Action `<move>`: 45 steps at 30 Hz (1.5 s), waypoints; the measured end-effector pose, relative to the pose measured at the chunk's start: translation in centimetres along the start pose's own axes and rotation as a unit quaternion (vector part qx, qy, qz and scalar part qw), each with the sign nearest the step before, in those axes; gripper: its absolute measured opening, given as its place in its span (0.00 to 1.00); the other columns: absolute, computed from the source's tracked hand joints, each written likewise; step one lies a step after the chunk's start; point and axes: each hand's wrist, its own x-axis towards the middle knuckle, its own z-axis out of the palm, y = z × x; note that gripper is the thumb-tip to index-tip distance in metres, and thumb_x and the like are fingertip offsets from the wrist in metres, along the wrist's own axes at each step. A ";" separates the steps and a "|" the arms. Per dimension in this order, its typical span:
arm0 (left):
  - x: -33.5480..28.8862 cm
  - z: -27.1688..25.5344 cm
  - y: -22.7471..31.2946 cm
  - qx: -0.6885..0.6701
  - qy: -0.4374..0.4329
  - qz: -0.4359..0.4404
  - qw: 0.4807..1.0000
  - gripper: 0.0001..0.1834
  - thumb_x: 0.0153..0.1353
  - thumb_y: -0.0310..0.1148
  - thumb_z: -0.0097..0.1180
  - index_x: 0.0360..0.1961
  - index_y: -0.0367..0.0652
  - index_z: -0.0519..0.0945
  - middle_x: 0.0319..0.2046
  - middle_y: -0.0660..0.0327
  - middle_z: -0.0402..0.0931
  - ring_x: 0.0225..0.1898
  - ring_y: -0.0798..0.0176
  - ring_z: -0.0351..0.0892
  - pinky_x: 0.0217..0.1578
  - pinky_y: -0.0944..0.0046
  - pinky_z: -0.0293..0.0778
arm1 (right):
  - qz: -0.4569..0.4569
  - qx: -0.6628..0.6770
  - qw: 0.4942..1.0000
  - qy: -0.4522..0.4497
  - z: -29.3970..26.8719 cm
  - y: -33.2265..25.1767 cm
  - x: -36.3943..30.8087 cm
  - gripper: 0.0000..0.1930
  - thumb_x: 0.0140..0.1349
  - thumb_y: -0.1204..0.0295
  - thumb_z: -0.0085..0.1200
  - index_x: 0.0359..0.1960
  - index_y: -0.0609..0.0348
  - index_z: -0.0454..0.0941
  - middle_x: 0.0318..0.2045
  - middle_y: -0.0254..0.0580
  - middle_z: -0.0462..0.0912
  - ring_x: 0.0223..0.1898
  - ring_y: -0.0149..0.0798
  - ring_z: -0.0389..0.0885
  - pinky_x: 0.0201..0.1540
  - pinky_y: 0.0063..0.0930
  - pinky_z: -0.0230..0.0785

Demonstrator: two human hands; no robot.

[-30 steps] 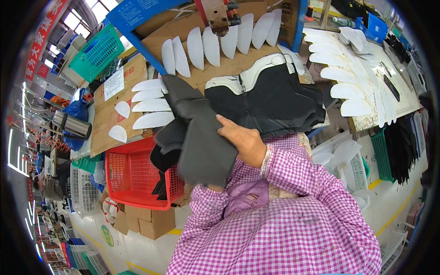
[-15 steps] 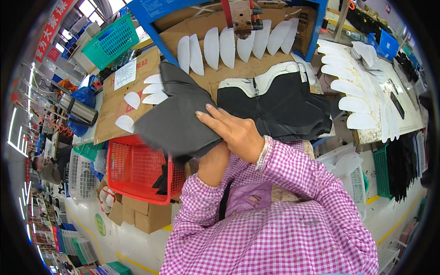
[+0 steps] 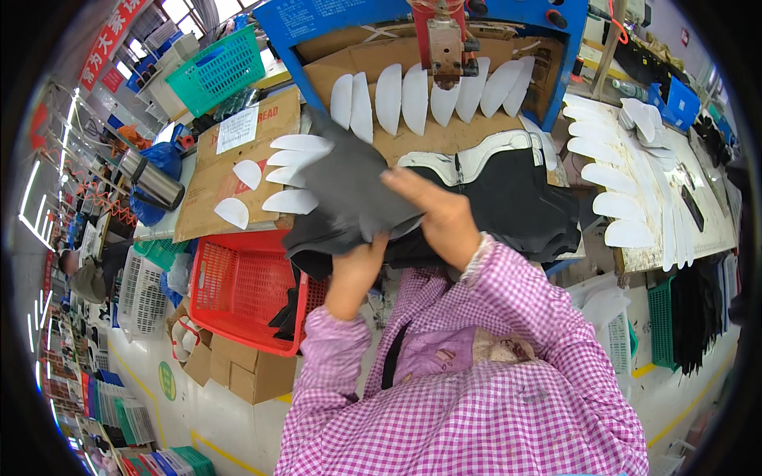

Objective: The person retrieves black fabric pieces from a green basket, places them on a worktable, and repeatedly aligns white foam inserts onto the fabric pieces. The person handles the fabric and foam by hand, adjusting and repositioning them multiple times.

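A limp black flat piece [image 3: 353, 178], cut like a shoe upper and smeared by motion, is in both my hands above the workbench. My left hand [image 3: 359, 270] pinches its lower edge, thumb on top and the other fingers hidden beneath. At its right edge, my right hand [image 3: 443, 216] has one finger stretched along the piece; its other fingers are mostly out of sight. Just right of my right hand lies a stack of black upper pieces [image 3: 520, 206], the top one with a white band [image 3: 484, 155] along its far edge.
White half-moon pieces [image 3: 389, 99] stand in a row inside a blue machine frame [image 3: 333, 28] under a red press head [image 3: 444, 47]. More white pieces [image 3: 619, 208] fan over the right table. A red basket [image 3: 238, 278] sits left below the bench, beside a cardboard box [image 3: 246, 369].
The black piece has swung up and turned between my hands, blurring. My left hand has come out from under my right, and the hands are further apart. The whole view has shifted slightly.
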 end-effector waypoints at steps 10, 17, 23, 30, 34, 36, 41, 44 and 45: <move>-4.1 -13.9 -0.5 -0.578 0.091 -0.079 0.807 0.44 0.62 0.65 0.38 0.55 0.28 0.68 0.44 0.49 0.77 0.41 0.57 0.79 0.40 0.61 0.76 | -0.287 -0.078 0.951 -0.081 -3.4 -3.1 3.0 0.21 0.55 0.73 0.54 0.52 0.38 0.78 0.54 0.47 0.76 0.47 0.49 0.81 0.38 0.26 0.77; -4.9 -16.4 -0.1 -0.481 0.029 -0.004 0.876 0.26 0.54 0.33 0.52 0.54 0.29 0.71 0.48 0.49 0.76 0.47 0.54 0.79 0.49 0.60 0.75 | -0.411 -0.066 0.896 -0.154 -0.3 -5.3 0.4 0.20 0.57 0.66 0.54 0.53 0.41 0.75 0.63 0.44 0.65 0.65 0.49 0.61 0.58 0.45 0.65; -7.9 -14.6 1.7 -0.540 -0.030 -0.154 0.827 0.26 0.41 0.14 0.55 0.48 0.28 0.75 0.44 0.51 0.79 0.46 0.54 0.80 0.49 0.60 0.75 | -0.224 -0.009 0.918 -0.327 -2.6 -6.0 -0.7 0.45 0.42 0.64 0.68 0.65 0.42 0.59 0.68 0.50 0.53 0.69 0.53 0.50 0.67 0.53 0.48; -12.2 -13.1 0.6 -0.544 -0.017 -0.183 0.819 0.30 0.41 0.16 0.60 0.51 0.28 0.73 0.47 0.52 0.77 0.47 0.58 0.78 0.51 0.62 0.71 | -0.091 0.064 0.930 -0.349 2.0 -7.0 -1.4 0.58 0.33 0.64 0.74 0.67 0.61 0.50 0.59 0.60 0.61 0.59 0.55 0.63 0.62 0.48 0.54; -14.8 -14.9 -0.5 -0.583 -0.080 -0.106 0.802 0.32 0.46 0.19 0.63 0.55 0.30 0.68 0.51 0.54 0.73 0.52 0.60 0.74 0.54 0.63 0.68 | -0.109 0.134 0.924 -0.341 5.6 -8.0 -3.5 0.45 0.36 0.74 0.67 0.61 0.68 0.60 0.41 0.52 0.74 0.42 0.48 0.76 0.45 0.36 0.70; -15.7 -15.8 -1.1 -0.476 -0.074 -0.178 0.858 0.31 0.47 0.20 0.63 0.55 0.30 0.69 0.51 0.54 0.73 0.52 0.60 0.74 0.53 0.63 0.68 | -0.138 0.142 0.937 -0.287 8.2 -8.5 -4.1 0.32 0.41 0.77 0.59 0.54 0.69 0.67 0.25 0.44 0.75 0.26 0.43 0.78 0.29 0.32 0.73; -17.4 -15.6 -4.2 -0.439 0.094 -0.302 0.841 0.23 0.49 0.19 0.61 0.49 0.30 0.73 0.43 0.57 0.78 0.43 0.63 0.78 0.47 0.65 0.72 | -0.106 0.111 0.875 -0.460 13.3 -8.9 -3.4 0.40 0.41 0.71 0.65 0.60 0.65 0.62 0.44 0.54 0.75 0.43 0.51 0.78 0.44 0.37 0.73; -18.3 -17.1 -8.3 -0.318 0.186 -0.393 0.842 0.21 0.47 0.20 0.62 0.45 0.29 0.75 0.38 0.57 0.80 0.38 0.62 0.80 0.43 0.64 0.75 | -0.122 0.099 0.885 -0.439 14.9 -9.5 -3.0 0.42 0.48 0.65 0.65 0.64 0.62 0.57 0.62 0.57 0.61 0.60 0.52 0.66 0.60 0.42 0.62; -18.7 -17.9 -10.0 -0.270 0.218 -0.414 0.841 0.21 0.47 0.20 0.62 0.45 0.29 0.76 0.38 0.57 0.80 0.37 0.62 0.80 0.42 0.64 0.75 | -0.134 0.110 0.893 -0.416 14.7 -9.2 -2.9 0.41 0.48 0.65 0.65 0.64 0.61 0.57 0.62 0.57 0.61 0.61 0.53 0.66 0.61 0.43 0.61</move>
